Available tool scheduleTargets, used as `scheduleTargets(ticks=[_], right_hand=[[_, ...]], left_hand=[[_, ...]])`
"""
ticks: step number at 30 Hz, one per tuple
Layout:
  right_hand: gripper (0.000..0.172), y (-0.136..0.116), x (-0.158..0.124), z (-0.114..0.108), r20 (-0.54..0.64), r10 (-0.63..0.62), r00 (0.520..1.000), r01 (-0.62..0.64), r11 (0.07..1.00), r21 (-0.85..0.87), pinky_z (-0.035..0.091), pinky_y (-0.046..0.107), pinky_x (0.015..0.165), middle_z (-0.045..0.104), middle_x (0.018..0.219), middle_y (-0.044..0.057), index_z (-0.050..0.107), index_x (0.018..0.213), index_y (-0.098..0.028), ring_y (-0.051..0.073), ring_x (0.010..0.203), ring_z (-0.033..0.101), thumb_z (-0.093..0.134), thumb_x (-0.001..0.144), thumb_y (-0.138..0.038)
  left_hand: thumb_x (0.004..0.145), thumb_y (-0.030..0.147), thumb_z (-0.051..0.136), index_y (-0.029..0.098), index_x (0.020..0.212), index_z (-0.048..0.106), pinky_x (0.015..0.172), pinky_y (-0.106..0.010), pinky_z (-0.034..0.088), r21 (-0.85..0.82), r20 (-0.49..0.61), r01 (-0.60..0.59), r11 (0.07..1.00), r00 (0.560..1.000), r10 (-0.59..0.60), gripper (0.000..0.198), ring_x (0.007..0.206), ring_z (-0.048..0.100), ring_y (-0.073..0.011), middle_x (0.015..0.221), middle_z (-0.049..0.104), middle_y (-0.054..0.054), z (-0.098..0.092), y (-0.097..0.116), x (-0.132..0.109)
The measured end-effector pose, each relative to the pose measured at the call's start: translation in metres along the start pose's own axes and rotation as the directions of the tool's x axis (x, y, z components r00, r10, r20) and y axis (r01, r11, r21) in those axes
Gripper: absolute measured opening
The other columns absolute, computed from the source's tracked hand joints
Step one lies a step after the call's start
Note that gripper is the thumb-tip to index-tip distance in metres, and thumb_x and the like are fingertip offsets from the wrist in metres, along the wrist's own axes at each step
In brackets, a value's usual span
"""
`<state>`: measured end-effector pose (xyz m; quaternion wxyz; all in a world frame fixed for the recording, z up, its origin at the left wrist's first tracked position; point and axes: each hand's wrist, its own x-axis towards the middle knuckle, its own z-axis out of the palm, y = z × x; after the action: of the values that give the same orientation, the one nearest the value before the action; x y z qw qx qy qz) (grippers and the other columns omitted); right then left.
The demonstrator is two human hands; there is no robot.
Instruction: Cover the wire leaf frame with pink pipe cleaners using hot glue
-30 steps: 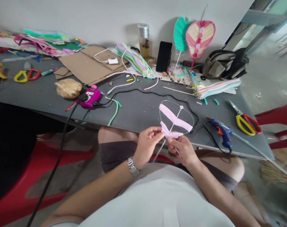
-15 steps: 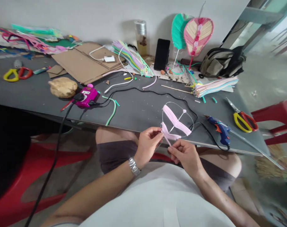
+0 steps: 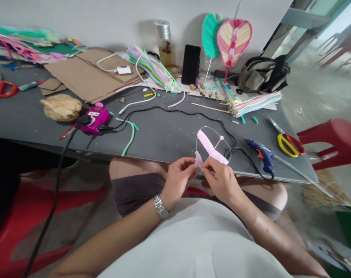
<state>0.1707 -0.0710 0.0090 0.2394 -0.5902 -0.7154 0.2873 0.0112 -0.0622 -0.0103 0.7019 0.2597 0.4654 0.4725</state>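
1. Nothing legible anywhere in view: no readable text, brand or number.
2. Magenta power strip (image 3: 94, 120): small white panel with marks on top, too small to read.
3. Blue hot glue gun (image 3: 261, 155): no readable lettering.
4. Upright black smartphone (image 3: 190, 64): no characters showing.

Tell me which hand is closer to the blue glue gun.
Right. The right hand is to the left of the blue glue gun, not touching it; the left hand is farther away, beyond the right hand.

The left hand (image 3: 177, 182) and right hand (image 3: 222, 181) pinch pink pipe cleaners (image 3: 210, 148) on a wire loop (image 3: 210, 127) above the grey surface (image 3: 163, 144).
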Motion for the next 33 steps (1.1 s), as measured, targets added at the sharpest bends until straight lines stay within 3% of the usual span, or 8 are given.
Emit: scheduleTargets(ticks=[4, 10, 17, 23, 29, 33], right_hand=[[0.014, 0.007, -0.001, -0.004, 0.095, 0.060, 0.994, -0.081, 0.969, 0.234, 0.033, 0.025, 0.056, 0.063, 0.063, -0.004, 0.058, 0.080, -0.025, 0.013, 0.055, 0.051, 0.059, 0.093, -0.022], [0.015, 0.004, 0.002, -0.014, 0.214, 0.077, 0.974, -0.121, 0.972, 0.202, 0.037, 0.025, 0.056, 0.067, 0.063, -0.003, 0.059, 0.078, -0.025, 0.014, 0.057, 0.056, 0.057, 0.092, -0.020], [0.016, 0.011, -0.002, -0.012, 0.150, 0.048, 0.988, -0.102, 0.921, 0.377, 0.038, 0.024, 0.056, 0.067, 0.061, -0.004, 0.063, 0.076, -0.024, 0.013, 0.055, 0.055, 0.063, 0.092, -0.026], [0.007, 0.007, -0.003, -0.019, 0.166, 0.037, 0.985, -0.083, 0.958, 0.276, 0.039, 0.025, 0.059, 0.067, 0.066, -0.003, 0.065, 0.083, -0.025, 0.014, 0.059, 0.056, 0.064, 0.090, -0.023], [0.018, 0.001, -0.001, -0.034, 0.350, 0.035, 0.936, -0.081, 0.990, 0.118, 0.040, 0.027, 0.063, 0.068, 0.072, -0.001, 0.062, 0.079, -0.023, 0.015, 0.066, 0.058, 0.055, 0.096, -0.025], [0.015, 0.000, -0.003, -0.026, 0.212, 0.096, 0.972, -0.152, 0.952, 0.265, 0.044, 0.027, 0.064, 0.070, 0.072, -0.001, 0.067, 0.082, -0.023, 0.015, 0.067, 0.061, 0.058, 0.094, -0.025]], left_hand=[[0.060, 0.040, 0.094, 0.014, 0.080, 0.076, 0.055, -0.020, 0.040, 0.004, 0.003, 0.014, 1.000, 1.000, -0.014, 0.038, 0.060, 0.052, -0.0080, 0.070, 0.068, -0.001, 0.003, -0.003, 0.001], [0.059, 0.045, 0.095, 0.014, 0.078, 0.075, 0.051, -0.020, 0.035, 0.019, 0.038, 0.016, 1.000, 0.999, -0.017, 0.043, 0.053, 0.045, -0.0055, 0.063, 0.065, 0.001, 0.005, -0.003, 0.001], [0.062, 0.047, 0.094, 0.013, 0.079, 0.076, 0.050, -0.020, 0.031, 0.072, 0.037, -0.005, 0.997, 0.999, 0.002, 0.043, 0.052, 0.042, -0.0051, 0.061, 0.062, 0.002, 0.004, -0.003, 0.000], [0.063, 0.048, 0.094, 0.013, 0.082, 0.077, 0.054, -0.021, 0.039, 0.108, 0.045, -0.038, 0.993, 0.998, 0.033, 0.043, 0.058, 0.052, -0.0084, 0.069, 0.069, -0.002, 0.002, -0.007, 0.000], [0.064, 0.047, 0.093, 0.014, 0.080, 0.078, 0.058, -0.022, 0.045, 0.155, 0.052, -0.112, 0.981, 0.993, 0.105, 0.039, 0.063, 0.057, -0.0110, 0.072, 0.073, -0.004, 0.001, -0.009, 0.001], [0.066, 0.047, 0.092, 0.015, 0.080, 0.078, 0.052, -0.022, 0.041, 0.168, 0.062, -0.137, 0.976, 0.990, 0.128, 0.038, 0.057, 0.054, -0.0101, 0.066, 0.069, -0.002, 0.002, -0.010, -0.001]])
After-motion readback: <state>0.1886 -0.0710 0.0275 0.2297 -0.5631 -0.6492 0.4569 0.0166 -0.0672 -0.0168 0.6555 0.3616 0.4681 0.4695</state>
